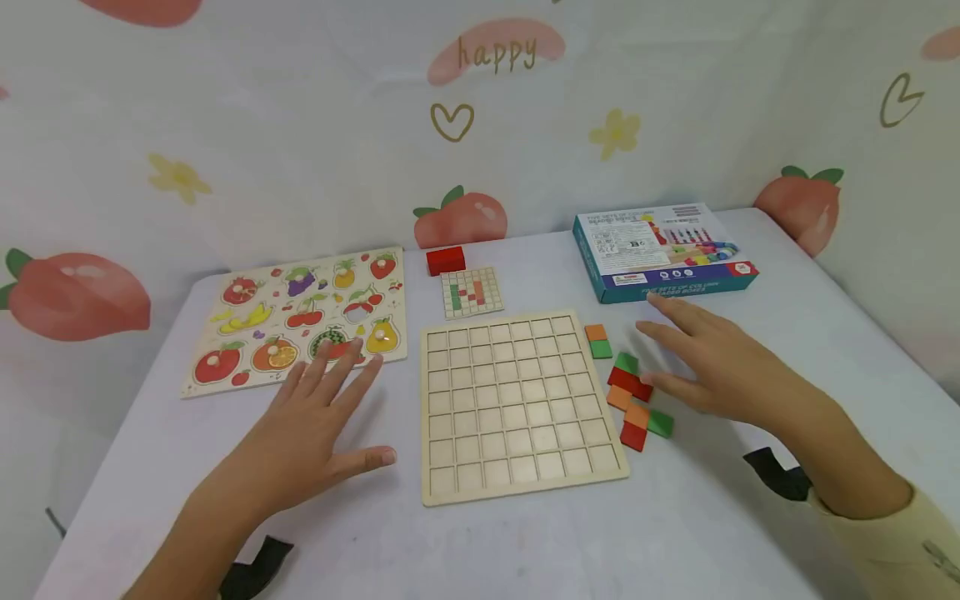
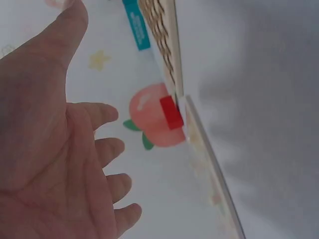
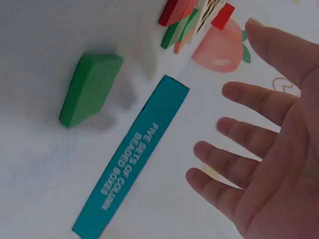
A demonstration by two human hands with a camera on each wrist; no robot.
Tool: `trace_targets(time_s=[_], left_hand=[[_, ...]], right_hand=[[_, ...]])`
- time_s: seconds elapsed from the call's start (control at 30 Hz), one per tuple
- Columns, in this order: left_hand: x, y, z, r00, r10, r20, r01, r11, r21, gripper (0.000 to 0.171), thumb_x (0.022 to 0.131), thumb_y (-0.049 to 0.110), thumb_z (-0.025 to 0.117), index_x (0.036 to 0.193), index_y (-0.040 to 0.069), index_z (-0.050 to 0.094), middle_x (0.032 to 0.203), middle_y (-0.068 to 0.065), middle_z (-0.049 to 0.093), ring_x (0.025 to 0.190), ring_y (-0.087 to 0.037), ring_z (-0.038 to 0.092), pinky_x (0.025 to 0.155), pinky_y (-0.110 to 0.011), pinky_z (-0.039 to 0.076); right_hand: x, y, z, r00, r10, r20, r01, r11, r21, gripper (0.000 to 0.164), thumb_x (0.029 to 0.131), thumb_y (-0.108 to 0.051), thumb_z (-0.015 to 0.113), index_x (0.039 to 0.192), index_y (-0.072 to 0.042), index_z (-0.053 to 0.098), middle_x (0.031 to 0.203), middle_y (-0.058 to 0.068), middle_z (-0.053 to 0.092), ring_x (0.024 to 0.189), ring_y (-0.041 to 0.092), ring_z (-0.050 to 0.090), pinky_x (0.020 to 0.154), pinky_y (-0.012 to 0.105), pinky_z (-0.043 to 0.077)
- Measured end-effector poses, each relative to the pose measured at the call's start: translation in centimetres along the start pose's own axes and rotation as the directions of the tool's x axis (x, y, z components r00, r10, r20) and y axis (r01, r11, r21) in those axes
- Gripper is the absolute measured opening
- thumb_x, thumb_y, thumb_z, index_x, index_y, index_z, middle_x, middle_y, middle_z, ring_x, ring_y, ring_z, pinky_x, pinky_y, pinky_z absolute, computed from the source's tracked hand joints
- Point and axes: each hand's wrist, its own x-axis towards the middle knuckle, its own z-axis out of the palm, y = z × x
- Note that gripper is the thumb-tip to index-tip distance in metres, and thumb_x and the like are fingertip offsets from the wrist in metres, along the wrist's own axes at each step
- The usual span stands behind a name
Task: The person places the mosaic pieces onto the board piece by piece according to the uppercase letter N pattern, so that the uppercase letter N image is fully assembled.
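Note:
My left hand (image 1: 311, 429) is held with fingers spread, between the fruit puzzle board (image 1: 262, 321) and a wooden grid board (image 1: 517, 404). It holds nothing; its palm and fingers (image 2: 102, 152) show in the left wrist view. On the other side, my right hand (image 1: 708, 362) hovers near several red, orange and green tiles (image 1: 636, 415), its fingers extended and holding nothing. One green tile (image 3: 89, 89) looms close in the right wrist view. An orange tile (image 1: 595, 332) touches a green tile (image 1: 601, 349) at the grid board's right edge.
A small pattern card (image 1: 470, 292) with coloured squares lies behind the grid board, beside a red block (image 1: 446, 261). Back right, a teal-sided box (image 1: 663, 250) lies flat. The white table (image 1: 480, 550) meets a printed cloth backdrop (image 1: 337, 125).

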Motion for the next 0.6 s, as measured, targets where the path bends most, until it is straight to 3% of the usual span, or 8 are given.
trace_targets(time_s=[0.23, 0.4, 0.6], left_hand=[[1.0, 1.2, 1.3, 0.993, 0.053, 0.106, -0.042, 0.994, -0.102, 0.102, 0.083, 0.080, 0.053, 0.159, 0.015, 0.032, 0.164, -0.010, 0.026, 0.148, -0.039, 0.024, 0.112, -0.058, 0.030], [1.7, 2.0, 1.9, 0.984, 0.075, 0.160, -0.052, 0.989, -0.139, 0.102, 0.082, 0.079, 0.056, 0.158, 0.015, 0.035, 0.162, -0.008, 0.030, 0.147, -0.035, 0.027, 0.112, -0.054, 0.033], [2.2, 2.6, 2.2, 0.977, 0.093, 0.194, -0.065, 0.987, -0.144, 0.102, 0.082, 0.077, 0.060, 0.158, 0.013, 0.034, 0.163, -0.008, 0.028, 0.147, -0.034, 0.028, 0.113, -0.053, 0.033]], right_hand=[[2.5, -1.0, 0.6, 0.997, 0.029, 0.070, -0.034, 0.997, 0.074, 0.049, 0.087, -0.030, 0.080, 0.128, -0.006, 0.068, 0.127, 0.018, 0.062, 0.118, 0.037, 0.056, 0.089, 0.055, 0.053], [4.3, -1.3, 1.3, 0.991, 0.009, 0.130, -0.018, 0.997, 0.073, 0.043, 0.086, -0.028, 0.081, 0.121, -0.006, 0.072, 0.111, 0.010, 0.067, 0.101, 0.026, 0.062, 0.084, 0.045, 0.057], [5.8, -1.3, 1.8, 0.980, 0.019, 0.196, -0.038, 0.995, 0.093, 0.040, 0.087, -0.026, 0.080, 0.120, -0.005, 0.071, 0.100, 0.005, 0.064, 0.087, 0.019, 0.058, 0.075, 0.036, 0.056]])
